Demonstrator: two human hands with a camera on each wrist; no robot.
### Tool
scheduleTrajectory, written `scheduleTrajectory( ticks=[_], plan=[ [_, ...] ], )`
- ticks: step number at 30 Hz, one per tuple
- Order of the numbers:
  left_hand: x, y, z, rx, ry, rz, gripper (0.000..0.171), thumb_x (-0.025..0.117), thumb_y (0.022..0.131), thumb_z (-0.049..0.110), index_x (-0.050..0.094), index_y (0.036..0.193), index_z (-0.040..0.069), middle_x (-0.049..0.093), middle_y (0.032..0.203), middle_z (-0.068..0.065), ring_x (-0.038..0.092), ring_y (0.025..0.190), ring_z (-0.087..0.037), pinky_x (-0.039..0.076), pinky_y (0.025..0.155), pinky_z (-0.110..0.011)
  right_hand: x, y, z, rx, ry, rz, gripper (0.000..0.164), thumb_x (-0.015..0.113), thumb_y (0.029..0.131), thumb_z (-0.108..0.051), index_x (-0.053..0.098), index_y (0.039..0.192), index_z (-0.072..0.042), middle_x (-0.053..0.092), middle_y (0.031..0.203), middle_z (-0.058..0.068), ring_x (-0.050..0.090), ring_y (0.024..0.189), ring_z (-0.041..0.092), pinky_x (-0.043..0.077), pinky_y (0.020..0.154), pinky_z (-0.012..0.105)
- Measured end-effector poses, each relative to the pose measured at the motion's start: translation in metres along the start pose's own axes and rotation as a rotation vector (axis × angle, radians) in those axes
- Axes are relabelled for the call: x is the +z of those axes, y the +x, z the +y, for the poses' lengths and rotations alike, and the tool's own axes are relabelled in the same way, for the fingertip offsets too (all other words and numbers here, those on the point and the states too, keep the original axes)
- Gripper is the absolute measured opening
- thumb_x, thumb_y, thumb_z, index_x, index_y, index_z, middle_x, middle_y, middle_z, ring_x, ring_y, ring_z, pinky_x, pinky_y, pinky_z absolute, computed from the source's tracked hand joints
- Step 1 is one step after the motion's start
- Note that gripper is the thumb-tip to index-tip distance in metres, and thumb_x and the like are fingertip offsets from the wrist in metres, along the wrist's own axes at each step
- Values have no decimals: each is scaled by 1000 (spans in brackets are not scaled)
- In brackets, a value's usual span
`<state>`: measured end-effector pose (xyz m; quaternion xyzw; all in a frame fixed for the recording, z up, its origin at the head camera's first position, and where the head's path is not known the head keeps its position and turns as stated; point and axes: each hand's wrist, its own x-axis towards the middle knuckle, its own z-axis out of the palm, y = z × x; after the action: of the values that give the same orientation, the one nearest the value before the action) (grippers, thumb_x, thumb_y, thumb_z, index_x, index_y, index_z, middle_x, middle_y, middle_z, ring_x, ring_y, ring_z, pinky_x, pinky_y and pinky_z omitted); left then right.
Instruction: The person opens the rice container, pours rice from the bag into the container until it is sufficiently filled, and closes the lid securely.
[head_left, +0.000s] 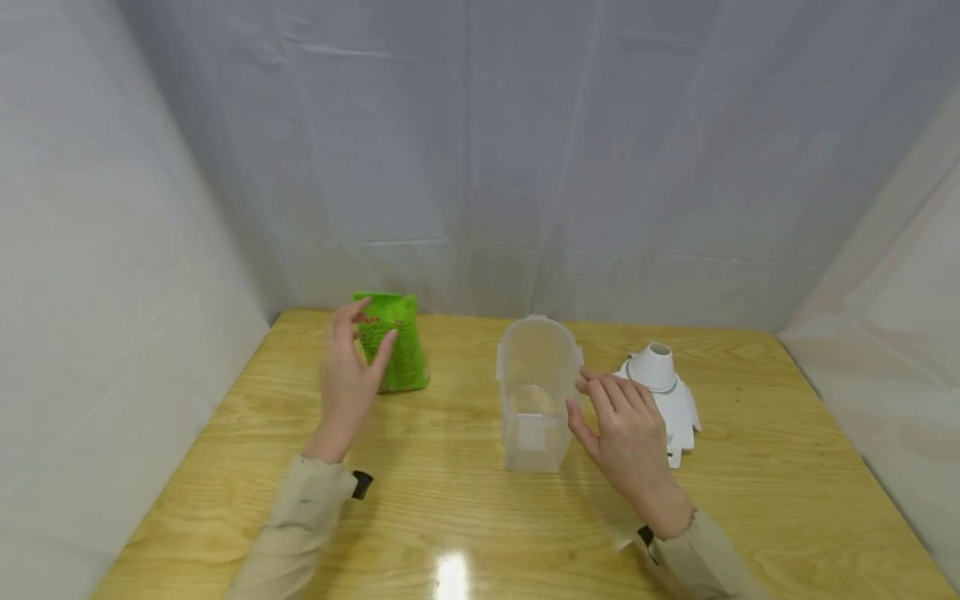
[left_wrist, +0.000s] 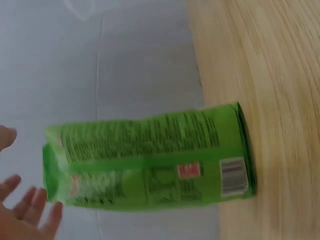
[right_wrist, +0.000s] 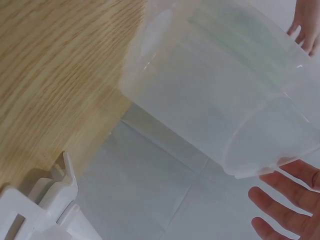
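A green printed bag [head_left: 405,354] stands upright on the table at the left. My left hand [head_left: 347,396] is close by its upper part, thumb and fingers spread apart. In the left wrist view the fingers [left_wrist: 34,207] come near the top end of the bag [left_wrist: 145,160], with no grip on it. At the middle stands a clear plastic container [head_left: 534,446], its tall curved back away from me. Beside its right side is my right hand [head_left: 626,433], fingers extended. In the right wrist view the fingertips [right_wrist: 287,165] lie right at the container's rim [right_wrist: 232,175].
Right of the container lies a white plastic lid piece [head_left: 678,408] with a white cone-shaped spout [head_left: 654,367] on it, partly behind my right hand. Pale sheets hang behind and at both sides of the wooden table [head_left: 450,517].
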<state>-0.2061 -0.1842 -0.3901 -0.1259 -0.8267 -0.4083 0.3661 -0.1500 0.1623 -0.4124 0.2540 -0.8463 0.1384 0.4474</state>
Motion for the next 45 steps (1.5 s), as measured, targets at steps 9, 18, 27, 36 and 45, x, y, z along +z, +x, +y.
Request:
scheduleTrajectory(
  ticks=[9,18,27,36,45],
  plan=[
    [-9,6,-46,-503,-157,-369,92,70,96,41,15,159,3,31,157,-27,35,143,-44,35,115,-57,0,0,0,-6,-4,-2,46,45,106,-39,70,99,0,73,109,14,68,91,35,55,82,49],
    [0,-2,-75,-682,-304,-583,97,81,87,38,22,157,7,38,154,-21,36,144,-39,28,119,-56,1,0,-2,-14,2,7,45,46,106,-38,69,98,0,73,109,14,68,91,35,55,80,49],
    [4,-1,-89,-791,-334,-651,91,86,83,27,31,151,1,42,152,-23,38,142,-39,25,121,-54,0,-1,-2,-5,0,-4,46,45,107,-39,69,98,0,73,111,14,68,91,35,55,80,48],
    [12,-8,-89,-825,-317,-613,93,88,80,17,32,151,1,41,153,-23,37,143,-40,23,122,-55,1,-1,-3,6,9,-19,47,44,107,-40,69,99,-1,72,111,14,68,92,35,56,81,48],
    [19,-15,-86,-820,-324,-534,89,88,80,13,34,150,3,45,149,-21,42,138,-37,27,121,-52,2,0,-3,4,13,-16,47,44,107,-39,69,99,-1,72,110,14,68,91,35,56,80,48]
  ],
)
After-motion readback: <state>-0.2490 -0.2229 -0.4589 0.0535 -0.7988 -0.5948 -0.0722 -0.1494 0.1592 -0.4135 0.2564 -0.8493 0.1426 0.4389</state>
